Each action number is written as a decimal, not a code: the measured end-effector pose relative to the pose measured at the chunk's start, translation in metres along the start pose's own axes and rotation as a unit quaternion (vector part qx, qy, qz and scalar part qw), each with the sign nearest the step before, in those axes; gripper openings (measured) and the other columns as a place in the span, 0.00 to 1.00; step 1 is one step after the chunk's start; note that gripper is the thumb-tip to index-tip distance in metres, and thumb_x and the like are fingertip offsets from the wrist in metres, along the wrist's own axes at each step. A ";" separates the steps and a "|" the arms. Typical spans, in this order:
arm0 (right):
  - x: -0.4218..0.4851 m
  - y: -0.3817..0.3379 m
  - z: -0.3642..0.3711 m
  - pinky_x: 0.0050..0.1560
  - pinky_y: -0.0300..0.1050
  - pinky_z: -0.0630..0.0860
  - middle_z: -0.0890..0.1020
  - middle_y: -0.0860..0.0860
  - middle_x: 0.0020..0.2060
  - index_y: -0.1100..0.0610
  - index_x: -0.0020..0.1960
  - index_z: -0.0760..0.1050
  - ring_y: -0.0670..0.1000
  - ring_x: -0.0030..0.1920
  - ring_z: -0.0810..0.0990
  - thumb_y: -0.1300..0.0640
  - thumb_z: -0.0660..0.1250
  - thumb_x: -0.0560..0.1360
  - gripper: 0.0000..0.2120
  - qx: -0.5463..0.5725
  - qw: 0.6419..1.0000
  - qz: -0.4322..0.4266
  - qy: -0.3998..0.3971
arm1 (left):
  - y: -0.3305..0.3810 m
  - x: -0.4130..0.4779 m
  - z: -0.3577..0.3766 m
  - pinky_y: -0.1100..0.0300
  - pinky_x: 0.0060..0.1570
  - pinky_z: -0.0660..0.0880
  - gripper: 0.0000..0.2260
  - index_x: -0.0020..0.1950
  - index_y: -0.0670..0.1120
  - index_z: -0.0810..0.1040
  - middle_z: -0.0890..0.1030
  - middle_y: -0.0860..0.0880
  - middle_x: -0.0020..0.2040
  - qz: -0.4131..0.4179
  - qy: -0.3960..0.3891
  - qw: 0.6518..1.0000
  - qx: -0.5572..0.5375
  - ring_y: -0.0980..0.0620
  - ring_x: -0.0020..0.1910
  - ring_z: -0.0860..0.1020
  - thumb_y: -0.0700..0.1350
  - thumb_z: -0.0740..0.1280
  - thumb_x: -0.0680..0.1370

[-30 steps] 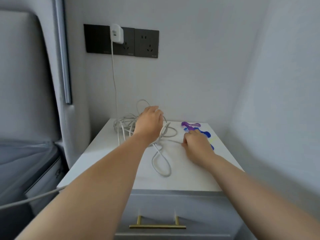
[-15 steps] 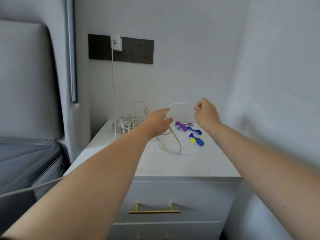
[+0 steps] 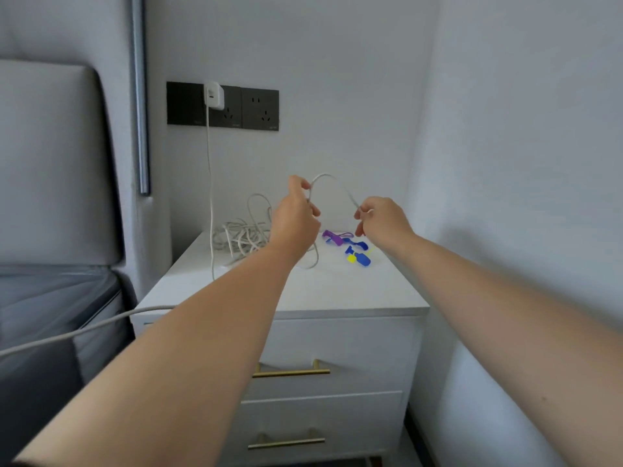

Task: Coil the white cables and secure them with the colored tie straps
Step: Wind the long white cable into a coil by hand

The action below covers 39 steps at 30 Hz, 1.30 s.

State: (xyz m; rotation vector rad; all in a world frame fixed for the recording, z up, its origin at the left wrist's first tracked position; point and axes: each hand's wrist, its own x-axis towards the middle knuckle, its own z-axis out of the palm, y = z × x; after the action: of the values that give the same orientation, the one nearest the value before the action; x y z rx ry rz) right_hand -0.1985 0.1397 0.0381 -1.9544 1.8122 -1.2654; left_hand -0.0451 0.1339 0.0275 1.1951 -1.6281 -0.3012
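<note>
Both bare arms are stretched forward and raised. The left forearm enters from 7 o'clock and runs toward 1 o'clock; the right enters from 4 o'clock and runs toward 10. The left hand (image 3: pixel 296 215), its back to the camera, pinches a cable (image 3: pixel 328 176) at its fingertips. The right hand (image 3: pixel 384 219), at its 3 o'clock and slightly lower, pinches the same cable with its fingers curled.

Bare left hand (image 3: pixel 296 219), right hand (image 3: pixel 384 222)

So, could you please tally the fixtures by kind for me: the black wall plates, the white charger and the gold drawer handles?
black wall plates: 3
white charger: 1
gold drawer handles: 2
Total: 6
</note>
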 end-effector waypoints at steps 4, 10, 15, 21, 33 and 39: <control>-0.015 -0.004 -0.008 0.40 0.44 0.69 0.73 0.52 0.28 0.58 0.31 0.70 0.54 0.34 0.72 0.60 0.64 0.75 0.14 -0.015 1.000 -0.014 0.021 | 0.007 -0.007 -0.004 0.49 0.42 0.76 0.12 0.51 0.45 0.70 0.79 0.46 0.46 0.000 0.008 1.000 -0.002 0.42 0.45 0.80 0.30 0.55 0.74; -0.026 -0.015 -0.017 0.34 0.42 0.64 0.69 0.58 0.27 0.65 0.31 0.70 0.53 0.32 0.67 0.59 0.68 0.73 0.15 0.024 0.998 -0.019 0.053 | 0.020 -0.015 -0.005 0.49 0.44 0.79 0.15 0.51 0.48 0.75 0.79 0.49 0.45 0.017 -0.021 0.999 0.037 0.45 0.43 0.80 0.31 0.55 0.75; -0.033 -0.014 -0.031 0.36 0.41 0.69 0.79 0.56 0.31 0.66 0.35 0.77 0.49 0.29 0.74 0.59 0.65 0.75 0.14 0.078 0.996 0.000 0.053 | 0.030 -0.023 -0.005 0.50 0.46 0.79 0.18 0.60 0.49 0.77 0.81 0.46 0.46 0.001 -0.028 0.999 0.044 0.45 0.44 0.81 0.33 0.56 0.77; -0.034 -0.007 -0.034 0.39 0.41 0.73 0.78 0.49 0.26 0.64 0.38 0.79 0.44 0.26 0.73 0.60 0.64 0.76 0.11 0.101 0.992 0.019 0.068 | 0.037 -0.024 0.000 0.51 0.50 0.78 0.19 0.65 0.49 0.75 0.81 0.47 0.50 -0.007 -0.047 0.998 0.032 0.45 0.47 0.80 0.34 0.56 0.78; -0.006 -0.008 -0.038 0.49 0.50 0.79 0.79 0.51 0.27 0.58 0.32 0.72 0.48 0.27 0.74 0.61 0.60 0.77 0.15 0.139 0.985 0.053 0.090 | 0.041 -0.024 0.024 0.64 0.29 0.68 0.13 0.61 0.43 0.74 0.81 0.45 0.51 -0.062 -0.162 0.983 -0.058 0.53 0.33 0.73 0.47 0.59 0.80; 0.001 -0.017 -0.043 0.40 0.45 0.78 0.79 0.55 0.29 0.60 0.35 0.71 0.50 0.26 0.72 0.62 0.60 0.78 0.13 0.226 0.971 0.069 0.040 | 0.039 -0.019 0.029 0.70 0.20 0.64 0.08 0.49 0.42 0.75 0.81 0.45 0.39 -0.065 -0.174 0.981 -0.054 0.61 0.17 0.68 0.45 0.60 0.80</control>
State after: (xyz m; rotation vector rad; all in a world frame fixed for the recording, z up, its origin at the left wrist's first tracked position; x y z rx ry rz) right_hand -0.2154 0.1596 0.0763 -1.5246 1.4905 -1.5618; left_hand -0.0917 0.1570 0.0307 1.2153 -1.8063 -0.7063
